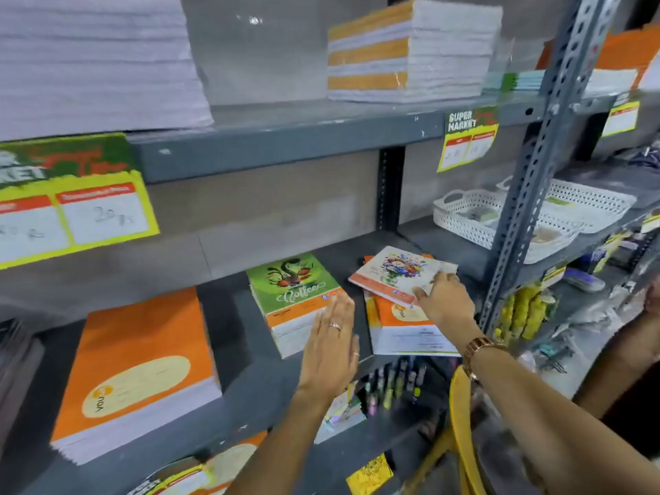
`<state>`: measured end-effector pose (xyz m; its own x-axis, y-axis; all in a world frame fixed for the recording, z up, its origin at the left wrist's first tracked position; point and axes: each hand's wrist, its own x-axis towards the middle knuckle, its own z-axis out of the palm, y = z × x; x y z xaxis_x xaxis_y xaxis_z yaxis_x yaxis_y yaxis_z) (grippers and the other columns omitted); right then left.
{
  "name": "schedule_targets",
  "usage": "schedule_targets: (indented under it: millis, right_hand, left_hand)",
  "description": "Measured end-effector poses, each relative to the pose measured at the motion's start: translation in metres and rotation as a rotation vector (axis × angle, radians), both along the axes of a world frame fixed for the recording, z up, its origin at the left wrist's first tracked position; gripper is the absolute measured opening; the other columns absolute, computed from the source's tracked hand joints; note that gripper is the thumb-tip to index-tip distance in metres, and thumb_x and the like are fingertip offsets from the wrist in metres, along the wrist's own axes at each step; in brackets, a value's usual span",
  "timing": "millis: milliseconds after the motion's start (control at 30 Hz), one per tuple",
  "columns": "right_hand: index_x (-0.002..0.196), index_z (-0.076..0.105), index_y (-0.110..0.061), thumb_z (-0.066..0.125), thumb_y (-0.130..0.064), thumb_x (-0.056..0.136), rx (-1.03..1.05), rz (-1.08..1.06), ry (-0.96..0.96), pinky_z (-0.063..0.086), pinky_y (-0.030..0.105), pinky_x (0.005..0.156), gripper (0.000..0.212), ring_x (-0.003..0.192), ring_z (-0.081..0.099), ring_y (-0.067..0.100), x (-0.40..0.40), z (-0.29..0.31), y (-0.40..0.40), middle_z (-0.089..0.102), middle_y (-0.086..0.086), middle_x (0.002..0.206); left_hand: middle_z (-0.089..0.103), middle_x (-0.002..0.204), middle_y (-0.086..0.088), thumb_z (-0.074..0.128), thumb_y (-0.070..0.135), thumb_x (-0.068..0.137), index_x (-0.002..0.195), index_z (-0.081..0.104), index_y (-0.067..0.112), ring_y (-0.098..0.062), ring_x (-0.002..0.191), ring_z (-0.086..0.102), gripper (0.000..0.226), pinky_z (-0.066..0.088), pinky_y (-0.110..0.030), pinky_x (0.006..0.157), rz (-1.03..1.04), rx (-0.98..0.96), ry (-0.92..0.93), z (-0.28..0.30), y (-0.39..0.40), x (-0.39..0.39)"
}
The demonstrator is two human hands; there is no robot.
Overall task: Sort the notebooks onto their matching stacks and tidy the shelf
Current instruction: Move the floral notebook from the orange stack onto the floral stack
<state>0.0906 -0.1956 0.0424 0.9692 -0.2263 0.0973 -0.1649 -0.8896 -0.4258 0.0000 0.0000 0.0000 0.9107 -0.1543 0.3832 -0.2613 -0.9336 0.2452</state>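
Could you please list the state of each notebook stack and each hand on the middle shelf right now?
Floral notebook: tilted, gripped at its near corner, resting askew on the right stack.
Right orange stack: skewed, partly covered.
Green-cover stack: squared, upright pile.
Large orange stack: neat, untouched.
Left hand: open, flat against the green-cover stack's side.
Right hand: closed on the floral notebook.
White basket: holds small items.

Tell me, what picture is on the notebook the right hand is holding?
A colourful flower bouquet on the white-covered notebook with an orange edge; head view.
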Motion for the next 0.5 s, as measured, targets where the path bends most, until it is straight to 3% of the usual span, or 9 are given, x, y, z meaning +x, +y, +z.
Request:
schedule_targets:
  millis: [133,200,300,367,433,500]
  right_hand:
    - [0.121,0.054,0.001,0.057,-0.053,0.085,0.188,-0.041,0.133,0.052,0.040,0.088,0.065,0.111,0.058,0.034,0.017,-0.008,0.008,0.062,0.019,0.120]
    - [0.109,0.063,0.002,0.054,-0.059,0.083,0.165,-0.049,0.142,0.050,0.038,0.085,0.066,0.104,0.062,0.033,0.025,-0.013,0.013,0.068,0.018,0.108]
    - [0.115,0.060,0.001,0.047,-0.065,0.084,0.051,-0.079,0.185,0.046,0.036,0.091,0.074,0.114,0.055,0.032,0.034,-0.011,0.021,0.062,0.018,0.118]
    - [0.120,0.056,0.001,0.038,-0.065,0.087,-0.075,-0.084,0.260,0.044,0.034,0.085,0.076,0.115,0.053,0.031,0.038,-0.008,0.029,0.058,0.018,0.124]
    - [0.120,0.056,-0.001,0.037,-0.058,0.091,-0.138,-0.091,0.304,0.041,0.030,0.076,0.067,0.109,0.056,0.029,0.043,-0.005,0.036,0.058,0.017,0.122]
    - [0.121,0.055,-0.003,0.043,-0.046,0.093,-0.117,-0.124,0.331,0.045,0.029,0.080,0.052,0.109,0.057,0.028,0.054,-0.002,0.040,0.057,0.016,0.124]
  left_hand:
    - [0.002,0.160,-0.002,0.027,0.032,0.099,0.149,0.005,0.016,-0.015,0.148,-0.002,0.057,0.006,-0.028,0.120,-0.067,0.038,0.190,-0.028,-0.003,0.015]
    - [0.002,0.160,-0.001,0.027,0.035,0.099,0.149,0.005,0.016,-0.013,0.148,-0.002,0.058,0.007,-0.027,0.120,-0.096,0.056,0.242,-0.039,-0.002,0.020]
    - [0.002,0.160,-0.001,0.026,0.039,0.099,0.149,0.004,0.015,-0.014,0.148,-0.003,0.060,0.004,-0.026,0.120,-0.125,0.103,0.294,-0.047,0.000,0.023]
    - [0.000,0.160,-0.002,0.023,0.042,0.099,0.149,0.002,0.014,-0.014,0.147,-0.004,0.062,0.000,-0.028,0.121,-0.142,0.173,0.319,-0.050,0.000,0.024]
    - [-0.001,0.160,-0.003,0.022,0.045,0.098,0.149,0.000,0.013,-0.015,0.147,-0.006,0.064,-0.003,-0.029,0.121,-0.140,0.235,0.338,-0.050,-0.001,0.024]
    - [-0.003,0.160,-0.004,0.021,0.047,0.097,0.149,-0.002,0.012,-0.016,0.147,-0.007,0.066,-0.003,-0.031,0.122,-0.132,0.271,0.347,-0.049,-0.002,0.024]
